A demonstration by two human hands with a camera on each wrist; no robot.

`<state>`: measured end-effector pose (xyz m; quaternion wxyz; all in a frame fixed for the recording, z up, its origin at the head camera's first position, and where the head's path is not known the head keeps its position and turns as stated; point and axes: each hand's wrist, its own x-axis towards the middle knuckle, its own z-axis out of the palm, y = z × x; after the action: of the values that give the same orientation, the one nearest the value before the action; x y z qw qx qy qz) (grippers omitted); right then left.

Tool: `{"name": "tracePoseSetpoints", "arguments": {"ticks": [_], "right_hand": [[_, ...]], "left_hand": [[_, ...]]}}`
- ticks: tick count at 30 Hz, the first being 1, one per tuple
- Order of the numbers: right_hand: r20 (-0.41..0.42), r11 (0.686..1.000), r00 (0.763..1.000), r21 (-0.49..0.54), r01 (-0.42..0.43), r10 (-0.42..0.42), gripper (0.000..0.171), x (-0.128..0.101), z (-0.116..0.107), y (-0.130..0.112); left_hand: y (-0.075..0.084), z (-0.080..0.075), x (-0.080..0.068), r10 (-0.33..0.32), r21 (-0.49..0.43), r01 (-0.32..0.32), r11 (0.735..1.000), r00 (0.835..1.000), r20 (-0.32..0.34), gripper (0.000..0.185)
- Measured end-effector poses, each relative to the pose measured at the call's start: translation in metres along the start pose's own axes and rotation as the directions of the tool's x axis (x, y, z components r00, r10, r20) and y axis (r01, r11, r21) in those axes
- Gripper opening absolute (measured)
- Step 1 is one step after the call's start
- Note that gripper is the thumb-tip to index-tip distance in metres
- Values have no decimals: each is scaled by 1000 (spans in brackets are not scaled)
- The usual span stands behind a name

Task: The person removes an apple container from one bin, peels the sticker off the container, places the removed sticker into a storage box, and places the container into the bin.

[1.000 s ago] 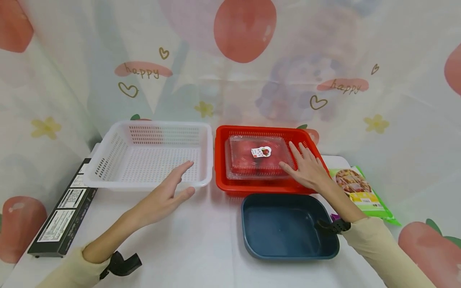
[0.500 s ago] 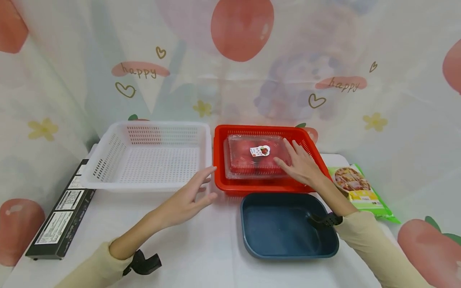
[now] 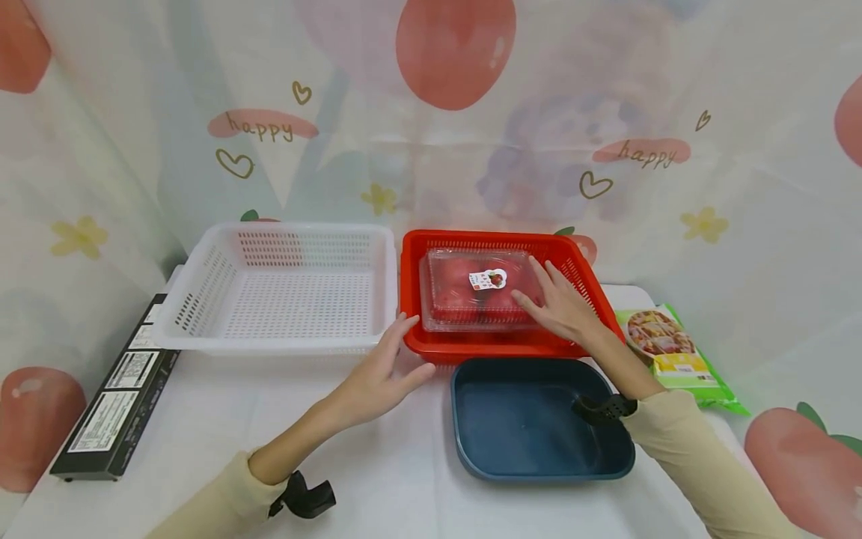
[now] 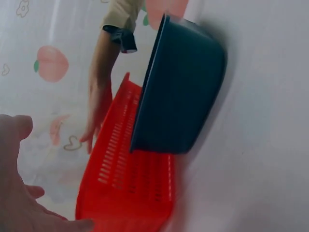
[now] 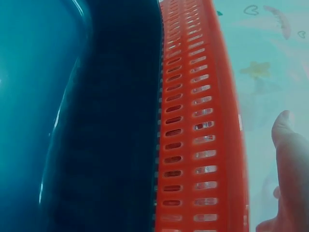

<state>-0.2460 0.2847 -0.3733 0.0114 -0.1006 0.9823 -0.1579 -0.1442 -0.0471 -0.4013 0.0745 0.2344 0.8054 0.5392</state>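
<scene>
A clear plastic box of red fruit (image 3: 454, 292) with a white label lies inside the red basket (image 3: 498, 348). My right hand (image 3: 562, 307) is at the box's right side, fingers spread and thumb toward the lid; whether it touches the box I cannot tell. Near the basket's front left corner is my left hand (image 3: 377, 378), its fingers extended and holding nothing. In the left wrist view that hand (image 4: 21, 188) appears beside the red basket (image 4: 120, 193). Only the thumb and part of the right hand (image 5: 294, 169) show in the right wrist view, beyond the basket's rim.
A white perforated basket (image 3: 303, 307) stands at the left, by a long black box (image 3: 117, 397) with white labels. In front of the red basket sits a dark blue tub (image 3: 532, 427), under my right forearm. A green food packet (image 3: 680, 359) lies at the right.
My left hand has moved right, from in front of the white basket to the red basket's front left corner. The right hand has shifted slightly left toward the fruit box.
</scene>
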Motion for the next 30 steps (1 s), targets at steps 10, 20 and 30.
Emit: {"name": "tracePoseSetpoints", "arguments": {"ticks": [10,20,30], "right_hand": [[-5,997,1000,73,-6,7,90,2,9,12],[24,979,1000,204,12,-17,91,7,16,28],[39,954,998,298,40,-54,87,13,19,35]], "left_hand": [[-16,22,11,9,-165,-32,986,990,-138,88],[-21,30,18,-9,-242,-43,969,978,-210,95],[-22,32,24,-125,-358,26,933,959,-256,86]]}}
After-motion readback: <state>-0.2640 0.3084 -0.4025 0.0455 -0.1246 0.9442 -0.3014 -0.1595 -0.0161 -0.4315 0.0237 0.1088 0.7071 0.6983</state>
